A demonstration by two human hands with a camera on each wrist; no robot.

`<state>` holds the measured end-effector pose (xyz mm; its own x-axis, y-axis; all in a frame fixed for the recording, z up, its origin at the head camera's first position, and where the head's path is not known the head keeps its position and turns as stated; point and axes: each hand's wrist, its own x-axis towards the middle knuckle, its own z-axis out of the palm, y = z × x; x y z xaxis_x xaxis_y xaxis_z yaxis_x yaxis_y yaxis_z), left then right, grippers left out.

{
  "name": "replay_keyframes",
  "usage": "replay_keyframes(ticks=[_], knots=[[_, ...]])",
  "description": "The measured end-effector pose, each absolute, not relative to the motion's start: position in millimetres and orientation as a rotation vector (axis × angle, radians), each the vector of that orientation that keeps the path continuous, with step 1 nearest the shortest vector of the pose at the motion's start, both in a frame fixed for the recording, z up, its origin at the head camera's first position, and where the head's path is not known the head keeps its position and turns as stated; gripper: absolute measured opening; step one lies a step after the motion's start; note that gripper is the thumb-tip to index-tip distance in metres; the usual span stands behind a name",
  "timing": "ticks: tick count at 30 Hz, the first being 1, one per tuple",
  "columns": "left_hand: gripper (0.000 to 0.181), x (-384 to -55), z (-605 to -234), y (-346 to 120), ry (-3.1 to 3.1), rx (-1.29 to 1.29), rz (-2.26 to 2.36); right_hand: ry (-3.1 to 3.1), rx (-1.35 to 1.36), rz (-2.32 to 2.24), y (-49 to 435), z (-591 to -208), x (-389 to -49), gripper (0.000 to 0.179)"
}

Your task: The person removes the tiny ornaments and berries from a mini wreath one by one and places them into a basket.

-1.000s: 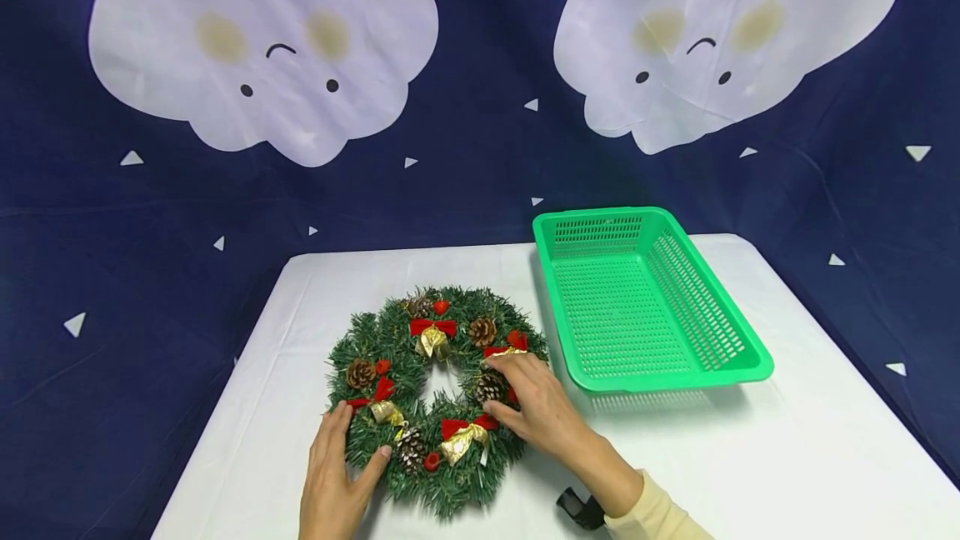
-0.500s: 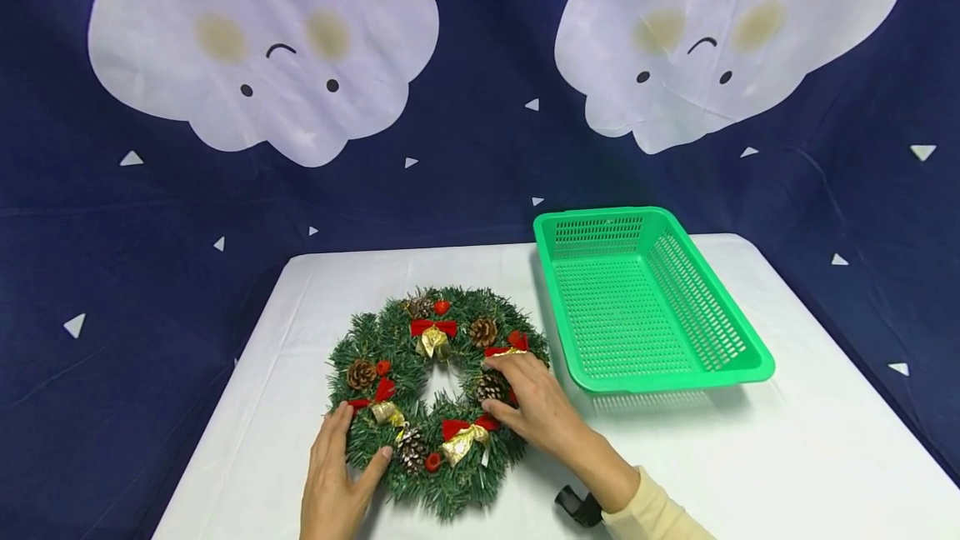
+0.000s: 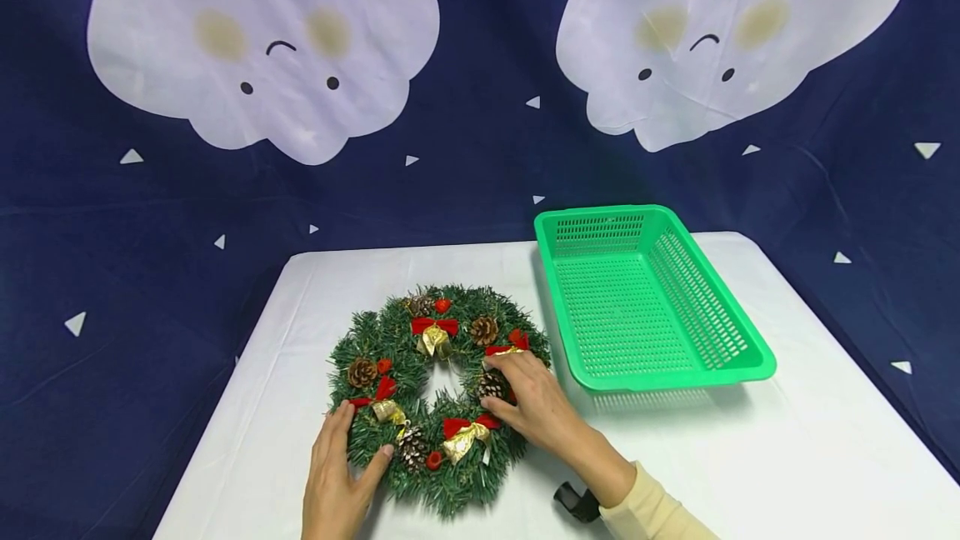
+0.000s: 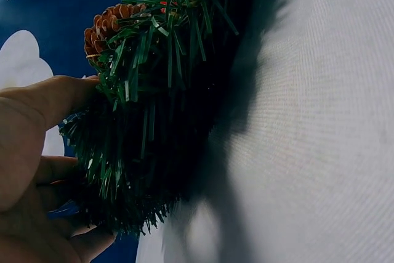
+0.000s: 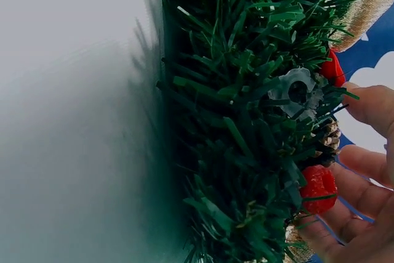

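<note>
A green Christmas wreath (image 3: 442, 490) lies flat on the white table, trimmed with pine cones, red bows, gold bells and red berries. My left hand (image 3: 333, 473) rests on its lower left edge, fingers and thumb spread. In the left wrist view the thumb of this hand (image 4: 31, 152) touches the greenery near a brown pine cone (image 4: 101, 29). Across the wreath's right side lies my right hand (image 3: 540, 407), its fingers relaxed over a dark pine cone (image 3: 491, 386). The right wrist view shows these fingers (image 5: 360, 192) beside a red berry (image 5: 319, 189).
A green perforated plastic basket (image 3: 622, 315) stands to the right of the wreath, towards the back. Below my right wrist is a small black object (image 3: 576, 502). Behind the table (image 3: 810, 423) hangs a dark blue cloth (image 3: 480, 182) with white clouds.
The head view has shifted very slightly. Both hands and the wreath keep their places.
</note>
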<state>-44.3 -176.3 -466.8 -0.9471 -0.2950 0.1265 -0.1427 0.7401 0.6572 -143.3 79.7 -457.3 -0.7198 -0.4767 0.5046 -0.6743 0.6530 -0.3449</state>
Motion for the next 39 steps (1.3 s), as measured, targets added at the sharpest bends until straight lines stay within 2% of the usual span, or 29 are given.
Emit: replay_keyframes(ticks=[39], knots=[[0.080, -44.0, -469.1, -175.9, -2.695, 0.339, -1.001, -2.547, 0.886, 0.709, 78.9, -467.5, -142.3, 0.053]])
